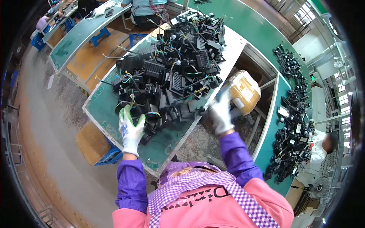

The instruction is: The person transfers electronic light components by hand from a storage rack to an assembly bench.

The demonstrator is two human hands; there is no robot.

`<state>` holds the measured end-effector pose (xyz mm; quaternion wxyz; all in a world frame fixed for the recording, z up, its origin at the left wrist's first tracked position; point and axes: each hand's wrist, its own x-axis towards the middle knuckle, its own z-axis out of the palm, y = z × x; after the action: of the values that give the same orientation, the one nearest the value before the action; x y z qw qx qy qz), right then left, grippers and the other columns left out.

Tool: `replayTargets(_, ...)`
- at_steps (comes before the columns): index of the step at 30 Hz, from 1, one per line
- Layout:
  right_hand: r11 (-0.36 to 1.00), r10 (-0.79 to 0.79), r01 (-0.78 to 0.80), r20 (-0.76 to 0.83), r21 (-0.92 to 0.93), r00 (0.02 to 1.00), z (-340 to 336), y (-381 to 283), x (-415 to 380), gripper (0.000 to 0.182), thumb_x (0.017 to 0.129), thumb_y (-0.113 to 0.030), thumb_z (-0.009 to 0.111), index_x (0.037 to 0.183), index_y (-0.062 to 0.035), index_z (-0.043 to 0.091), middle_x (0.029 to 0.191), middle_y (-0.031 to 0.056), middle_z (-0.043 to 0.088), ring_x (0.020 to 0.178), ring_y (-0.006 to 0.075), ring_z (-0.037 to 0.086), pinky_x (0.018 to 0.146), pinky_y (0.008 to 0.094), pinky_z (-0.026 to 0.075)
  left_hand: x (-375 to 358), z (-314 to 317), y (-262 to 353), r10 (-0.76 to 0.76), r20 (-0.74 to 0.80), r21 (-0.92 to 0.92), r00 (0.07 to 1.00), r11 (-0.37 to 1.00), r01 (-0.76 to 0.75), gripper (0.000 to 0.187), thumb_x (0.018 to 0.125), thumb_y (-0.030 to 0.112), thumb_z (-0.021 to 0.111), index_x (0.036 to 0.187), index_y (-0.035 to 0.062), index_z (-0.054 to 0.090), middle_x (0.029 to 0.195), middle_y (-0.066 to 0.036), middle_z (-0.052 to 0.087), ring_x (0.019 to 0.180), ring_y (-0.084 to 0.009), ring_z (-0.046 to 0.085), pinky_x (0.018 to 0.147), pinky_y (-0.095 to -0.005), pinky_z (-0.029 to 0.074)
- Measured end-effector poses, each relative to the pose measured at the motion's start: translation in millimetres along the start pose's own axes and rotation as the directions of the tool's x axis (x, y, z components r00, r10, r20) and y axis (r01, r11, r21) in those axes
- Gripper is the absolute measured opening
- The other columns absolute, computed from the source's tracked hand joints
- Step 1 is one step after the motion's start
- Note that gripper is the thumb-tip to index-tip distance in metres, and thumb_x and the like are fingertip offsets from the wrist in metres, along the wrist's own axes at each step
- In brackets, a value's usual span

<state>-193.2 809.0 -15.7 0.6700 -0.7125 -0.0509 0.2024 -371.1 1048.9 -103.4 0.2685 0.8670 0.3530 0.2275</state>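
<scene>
A big heap of black plastic parts with coloured wires [175, 72] covers much of the green-topped table [100, 100]. My left hand [130, 127], in a white glove with green fingertips, lies at the near left edge of the heap with thumb and fingers spread. At the table's right edge is my right hand [222, 114], gloved too and smeared by motion. Its fingers are blurred, near a dark part at the heap's near right edge; whether it holds anything is unclear. Just beyond it stands a taped cardboard box [244, 92].
A second green table [281, 127] on the right bears another long heap of black parts [294, 125]. A person in white [319, 148] is beside it. Another person [148, 9] sits at the far side. A brown-topped stool [91, 142] stands at the left.
</scene>
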Motion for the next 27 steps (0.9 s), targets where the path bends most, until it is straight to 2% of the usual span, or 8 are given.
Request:
replayTargets(1, 0.952, 0.074, -0.049, 0.073, -0.304, 0.995, -5, 82, 23, 0.078, 0.083, -0.035, 0.07, 0.14, -0.0011, 0.031, 0.138, 0.0181, 0.042, 0.128, 0.0262, 0.044, 0.101, 0.0389, 0.041, -6, 8, 5, 0.016, 0.003, 0.017, 1.0, 1.0, -0.016, 0.068, 0.076, 0.031, 0.073, 0.132, 0.0052, 0.045, 0.133, -0.022, 0.045, 0.124, -0.0391, 0.042, 0.101, -0.0435, 0.038)
replayTargets(2, 0.821, -0.022, -0.064, -0.144, -0.567, 0.989, 17, 146, 11, 0.092, 0.077, -0.042, 0.073, 0.144, -0.0015, 0.025, 0.147, 0.0228, 0.029, 0.138, 0.0328, 0.027, 0.111, 0.0411, 0.026, -7, 17, 1, 0.046, 0.061, 0.052, 0.997, 0.997, -0.05, 0.07, 0.076, 0.031, 0.072, 0.134, 0.0048, 0.043, 0.136, -0.022, 0.043, 0.127, -0.0387, 0.039, 0.105, -0.0433, 0.034)
replayTargets(3, 0.657, -0.133, 0.085, -0.005, -0.749, 0.991, 30, 147, -1, 0.093, 0.077, -0.041, 0.073, 0.146, -0.0031, 0.024, 0.151, 0.0255, 0.017, 0.141, 0.0378, 0.014, 0.115, 0.041, 0.015, -10, 22, 1, 0.037, 0.056, 0.08, 0.998, 0.996, -0.041, 0.07, 0.076, 0.028, 0.073, 0.134, 0.003, 0.043, 0.135, -0.022, 0.044, 0.128, -0.0372, 0.038, 0.106, -0.0423, 0.032)
replayTargets(14, 0.607, -0.271, 0.427, 0.33, -0.67, 0.904, -7, 161, 34, 0.086, 0.069, -0.029, 0.079, 0.141, -0.0124, 0.036, 0.148, 0.0229, 0.023, 0.139, 0.0388, 0.02, 0.113, 0.0429, 0.023, -31, 26, 1, -0.034, 0.04, -0.17, 0.999, 0.985, 0.04, 0.063, 0.077, 0.025, 0.072, 0.13, 0.0004, 0.048, 0.135, -0.02, 0.045, 0.127, -0.0353, 0.04, 0.107, -0.042, 0.032)
replayTargets(18, 0.603, -0.31, 0.36, 0.207, -0.711, 0.928, -21, 145, 16, 0.071, 0.073, -0.017, 0.075, 0.135, -0.0061, 0.043, 0.135, 0.0191, 0.043, 0.125, 0.0324, 0.044, 0.104, 0.0376, 0.038, -57, 3, 8, -0.052, -0.063, -0.175, 0.997, 0.984, 0.04, 0.059, 0.077, 0.023, 0.071, 0.128, -0.0002, 0.051, 0.131, -0.019, 0.049, 0.126, -0.0344, 0.042, 0.105, -0.0412, 0.033)
replayTargets(20, 0.886, -0.145, 0.165, 0.08, -0.433, 0.986, -30, 138, 8, 0.052, 0.075, -0.011, 0.07, 0.123, -0.0012, 0.052, 0.12, 0.016, 0.057, 0.102, 0.0268, 0.06, 0.09, 0.0346, 0.048, -76, -5, 9, -0.081, -0.176, -0.191, 0.981, 0.981, 0.047, 0.056, 0.077, 0.019, 0.071, 0.125, -0.0017, 0.051, 0.13, -0.018, 0.05, 0.124, -0.032, 0.044, 0.105, -0.0401, 0.035)
replayTargets(24, 0.951, 0.309, -0.302, 0.258, -0.068, 0.915, -71, 203, 31, 0.023, 0.083, -0.01, 0.063, 0.104, -0.0005, 0.062, 0.081, 0.0031, 0.062, 0.069, 0.0147, 0.06, 0.061, 0.0292, 0.05, -124, -30, 20, -0.211, -0.291, -0.24, 0.933, 0.96, 0.142, 0.06, 0.08, 0.002, 0.066, 0.134, -0.0019, 0.039, 0.132, -0.016, 0.049, 0.123, -0.0267, 0.047, 0.105, -0.0359, 0.036)
replayTargets(27, 0.84, 0.532, -0.359, 0.482, -0.408, 0.696, -65, 191, 5, 0.02, 0.087, -0.012, 0.061, 0.102, 0.0005, 0.062, 0.079, 0.0039, 0.062, 0.066, 0.0129, 0.059, 0.057, 0.0275, 0.049, -177, -39, 34, -0.391, -0.389, -0.434, 0.834, 0.877, 0.209, 0.063, 0.083, -0.004, 0.062, 0.139, -0.0004, 0.034, 0.133, -0.014, 0.049, 0.123, -0.0223, 0.048, 0.104, -0.0332, 0.038)
